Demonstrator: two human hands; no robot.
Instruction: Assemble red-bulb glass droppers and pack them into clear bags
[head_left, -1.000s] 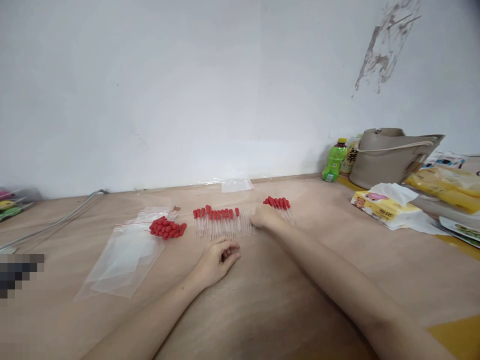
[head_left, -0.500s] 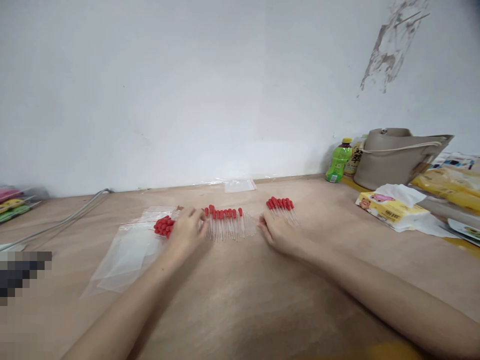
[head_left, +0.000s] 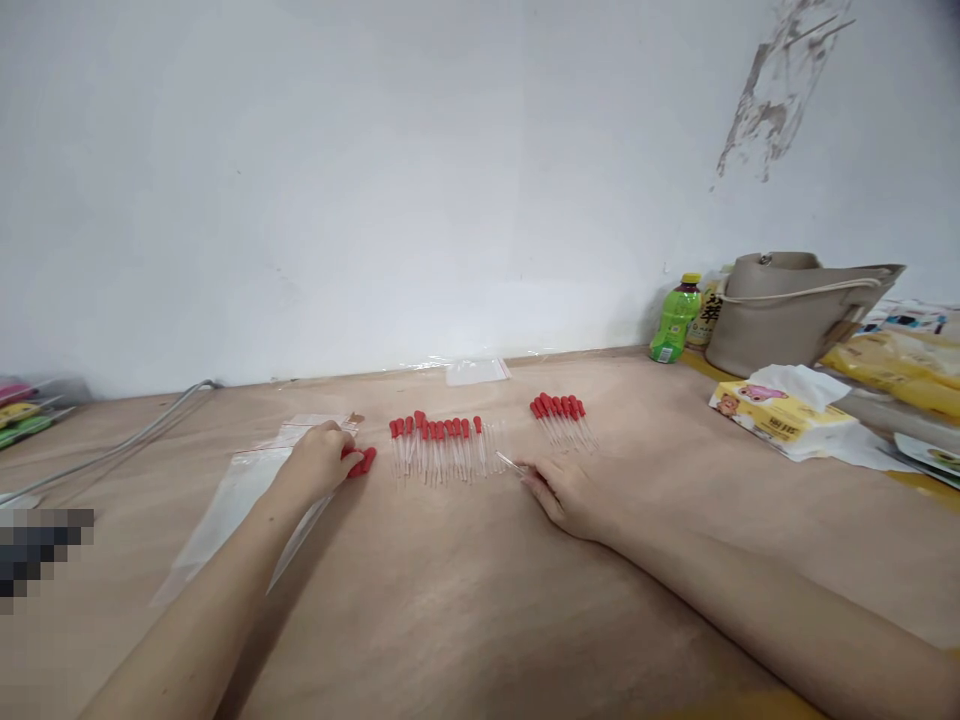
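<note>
My left hand is over the pile of red rubber bulbs, its fingers closed on a bulb; the hand hides most of the pile. My right hand pinches a thin clear glass dropper tube, its free end pointing left. Between the hands lies a row of droppers with red bulbs, side by side, bulbs toward the wall. Several bare glass tubes lie at the row's right end. A second group of red-capped droppers sits just beyond my right hand.
Clear zip bags lie under and beside my left forearm. Another small bag is near the wall. At the right stand a green bottle, a grey-beige bag and a yellow tissue pack. A cable runs at left.
My left hand has moved left from the dropper row onto the red bulbs, uncovering the row's left end. My right hand has drawn slightly nearer me and now shows a glass tube.
</note>
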